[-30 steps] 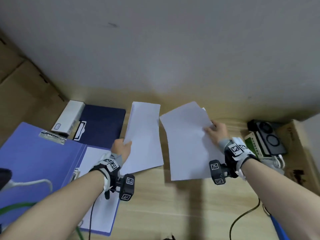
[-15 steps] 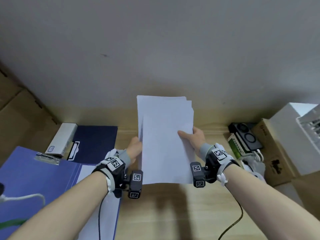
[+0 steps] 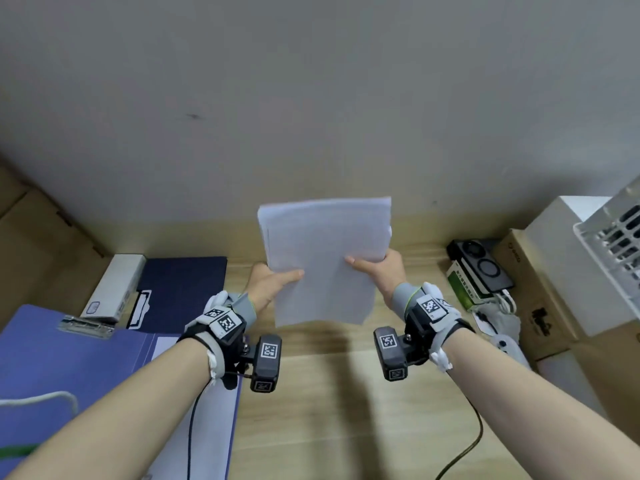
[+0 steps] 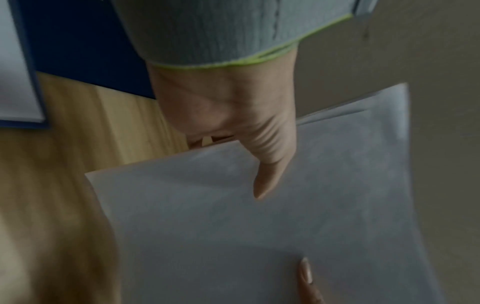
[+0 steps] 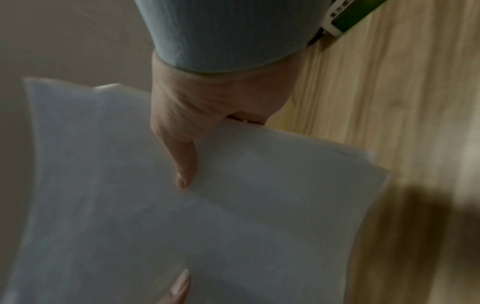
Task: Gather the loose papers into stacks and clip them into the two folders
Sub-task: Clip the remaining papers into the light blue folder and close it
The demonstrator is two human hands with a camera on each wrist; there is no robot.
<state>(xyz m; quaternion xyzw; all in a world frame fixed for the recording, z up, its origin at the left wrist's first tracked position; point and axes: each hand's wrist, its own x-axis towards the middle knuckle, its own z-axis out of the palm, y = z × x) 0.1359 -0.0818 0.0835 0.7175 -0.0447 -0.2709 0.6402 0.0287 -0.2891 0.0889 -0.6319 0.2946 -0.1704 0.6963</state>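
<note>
White paper stack (image 3: 323, 258) stands lifted between both hands, long axis pointing away; left hand (image 3: 268, 284) and right hand (image 3: 382, 271) pinch its side edges. Open blue folder (image 3: 69, 362) lies left of the left hand, nearer to it.

A stack of white papers (image 3: 322, 258) is held up off the wooden desk (image 3: 339, 410), nearly upright, its sheets not quite squared at the top and right edges. An open light-blue folder (image 3: 52, 362) lies flat at the desk's left edge, a metal clip (image 3: 85, 326) on its far flap and a white sheet (image 3: 207, 431) on its near flap. A dark-blue folder (image 3: 180, 289) lies closed behind it, near the desk's back edge.
</note>
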